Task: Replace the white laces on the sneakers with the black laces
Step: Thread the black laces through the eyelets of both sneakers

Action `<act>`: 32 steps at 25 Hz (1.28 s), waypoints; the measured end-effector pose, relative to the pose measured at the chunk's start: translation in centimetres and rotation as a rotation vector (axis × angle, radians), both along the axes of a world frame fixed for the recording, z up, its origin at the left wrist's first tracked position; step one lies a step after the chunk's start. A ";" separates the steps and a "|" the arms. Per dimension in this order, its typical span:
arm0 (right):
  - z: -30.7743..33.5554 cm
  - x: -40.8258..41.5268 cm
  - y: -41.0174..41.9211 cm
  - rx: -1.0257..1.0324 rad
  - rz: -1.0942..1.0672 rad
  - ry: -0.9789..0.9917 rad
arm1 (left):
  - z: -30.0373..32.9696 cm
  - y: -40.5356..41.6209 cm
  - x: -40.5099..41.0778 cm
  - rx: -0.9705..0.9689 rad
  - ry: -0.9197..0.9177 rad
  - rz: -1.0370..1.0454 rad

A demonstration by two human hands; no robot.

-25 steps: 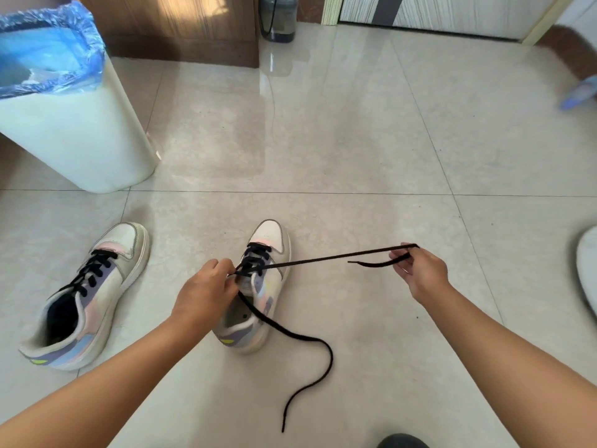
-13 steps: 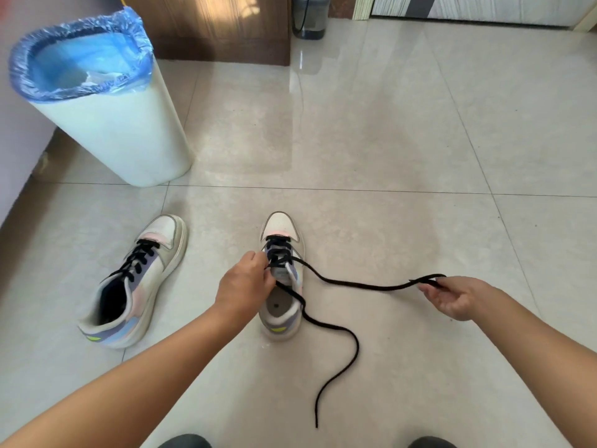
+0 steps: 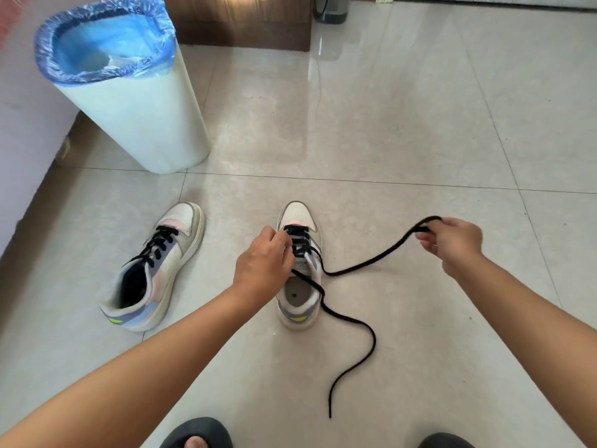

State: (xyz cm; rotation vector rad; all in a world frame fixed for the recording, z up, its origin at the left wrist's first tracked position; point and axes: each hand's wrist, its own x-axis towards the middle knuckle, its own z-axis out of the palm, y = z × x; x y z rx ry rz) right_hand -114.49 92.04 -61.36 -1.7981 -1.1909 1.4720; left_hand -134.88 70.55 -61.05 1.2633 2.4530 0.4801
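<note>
Bin [image 3: 139, 101] back left on floor [image 3: 403, 124]; laced sneaker [image 3: 155, 270] left of middle sneaker [image 3: 300, 273]; lace end [image 3: 352, 347] trails right, toward viewer.

The black lace [image 3: 365, 266], taut a second ago, has been slackened; its end is now raised by the right hand [image 3: 452, 244].

a home interior: glossy floor tiles [image 3: 387, 124], bag-lined waste bin [image 3: 135, 108], wooden cabinet [image 3: 242, 24]

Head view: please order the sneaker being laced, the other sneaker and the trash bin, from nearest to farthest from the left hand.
1. Sneaker being laced: under the left hand.
2. Other sneaker: on the floor to its left.
3. Trash bin: far upper left.
</note>
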 end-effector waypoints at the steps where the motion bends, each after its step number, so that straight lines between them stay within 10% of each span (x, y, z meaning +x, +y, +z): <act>1: -0.3 1.1 0.5 -0.026 -0.054 0.004 | 0.0 -0.1 -0.1 -0.005 -0.006 -0.002; 6: -2.1 3.8 -0.5 -0.064 0.250 -0.343 | 0.1 -0.1 0.1 -0.003 -0.031 -0.021; 18: 1.4 -2.9 -5.0 -0.380 0.437 0.211 | 0.5 1.8 0.8 0.012 -0.064 0.005; 32: 0.5 -7.9 -7.8 -0.192 0.649 0.021 | -1.4 0.8 0.8 -0.027 -0.100 -0.075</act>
